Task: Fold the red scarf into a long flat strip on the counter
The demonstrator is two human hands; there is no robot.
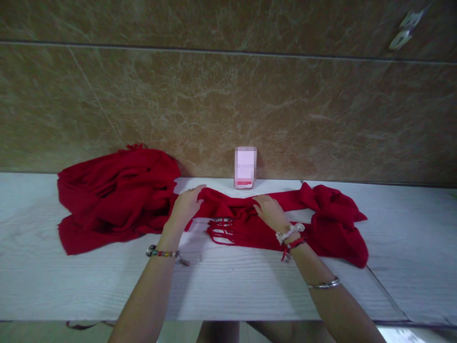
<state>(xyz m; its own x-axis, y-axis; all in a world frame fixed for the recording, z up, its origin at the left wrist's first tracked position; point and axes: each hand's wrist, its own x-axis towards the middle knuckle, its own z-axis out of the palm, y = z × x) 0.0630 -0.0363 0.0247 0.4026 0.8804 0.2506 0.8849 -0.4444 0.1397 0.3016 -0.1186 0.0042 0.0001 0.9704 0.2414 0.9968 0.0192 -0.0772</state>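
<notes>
Left hand [187, 205] and right hand [269, 212] each pinch the red scarf [321, 224] near its fringed end on the bench [232, 281]; straightening is judged barely begun, as its right portion is bunched and the red heap [114, 195] is crumpled.

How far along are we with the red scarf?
Done: nothing looks folded yet. In hand: left hand and right hand lie on the scarf, mid-length by its fringe. To do: the heap and the right end are crumpled.
</notes>
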